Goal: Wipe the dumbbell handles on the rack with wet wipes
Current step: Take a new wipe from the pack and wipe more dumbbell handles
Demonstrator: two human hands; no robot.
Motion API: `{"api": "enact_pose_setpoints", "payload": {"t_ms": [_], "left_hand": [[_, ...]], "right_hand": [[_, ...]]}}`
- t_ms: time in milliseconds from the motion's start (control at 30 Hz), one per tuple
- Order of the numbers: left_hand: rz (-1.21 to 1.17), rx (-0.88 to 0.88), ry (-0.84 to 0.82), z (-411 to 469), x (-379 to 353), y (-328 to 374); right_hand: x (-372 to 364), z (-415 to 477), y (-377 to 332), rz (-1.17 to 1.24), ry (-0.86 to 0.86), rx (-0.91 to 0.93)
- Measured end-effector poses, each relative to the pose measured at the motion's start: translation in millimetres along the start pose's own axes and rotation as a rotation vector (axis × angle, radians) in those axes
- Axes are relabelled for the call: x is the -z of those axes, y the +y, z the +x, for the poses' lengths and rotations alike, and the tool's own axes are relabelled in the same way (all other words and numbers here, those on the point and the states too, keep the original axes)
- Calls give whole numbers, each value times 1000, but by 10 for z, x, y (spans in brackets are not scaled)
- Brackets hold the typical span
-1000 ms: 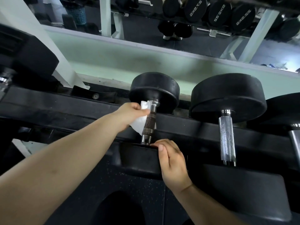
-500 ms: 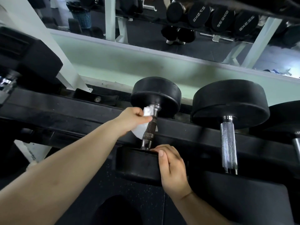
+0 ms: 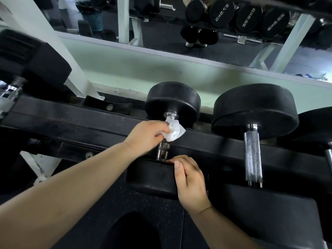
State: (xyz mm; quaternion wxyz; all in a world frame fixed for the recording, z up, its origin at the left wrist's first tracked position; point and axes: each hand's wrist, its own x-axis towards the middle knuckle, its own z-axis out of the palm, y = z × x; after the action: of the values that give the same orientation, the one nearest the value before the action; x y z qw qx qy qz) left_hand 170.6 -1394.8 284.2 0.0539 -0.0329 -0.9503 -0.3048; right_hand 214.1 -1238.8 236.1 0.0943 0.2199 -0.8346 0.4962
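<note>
left hand (image 3: 146, 135) clamps 1 wipe (image 3: 174, 132) on handle (image 3: 162, 151); right hand (image 3: 192, 182) relaxed on dumbbell head (image 3: 150, 178)

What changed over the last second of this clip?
The left hand has drawn the wet wipe from the left of the handle across its upper part. The right hand still rests on the dumbbell's near head.

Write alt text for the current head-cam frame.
A person's left hand holds a white wet wipe against the upper part of a dumbbell handle on a black rack, while the right hand rests on that dumbbell's near weight head. A larger dumbbell with a bare knurled handle sits to the right, below a wall mirror.
</note>
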Motion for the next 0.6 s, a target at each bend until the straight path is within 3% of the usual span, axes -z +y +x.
{"api": "enact_pose_setpoints", "payload": {"t_ms": [100, 233, 433, 600], "left_hand": [[16, -25, -25, -40, 48, -60], [79, -68, -217, -194, 169, -167], [52, -51, 3, 11, 129, -62], [14, -133, -59, -140, 93, -36]], "right_hand": [[-3, -3, 5, 4, -6, -16], [-6, -2, 5, 11, 3, -12], [-6, -2, 16, 25, -3, -3], [4, -3, 9, 24, 5, 2]]}}
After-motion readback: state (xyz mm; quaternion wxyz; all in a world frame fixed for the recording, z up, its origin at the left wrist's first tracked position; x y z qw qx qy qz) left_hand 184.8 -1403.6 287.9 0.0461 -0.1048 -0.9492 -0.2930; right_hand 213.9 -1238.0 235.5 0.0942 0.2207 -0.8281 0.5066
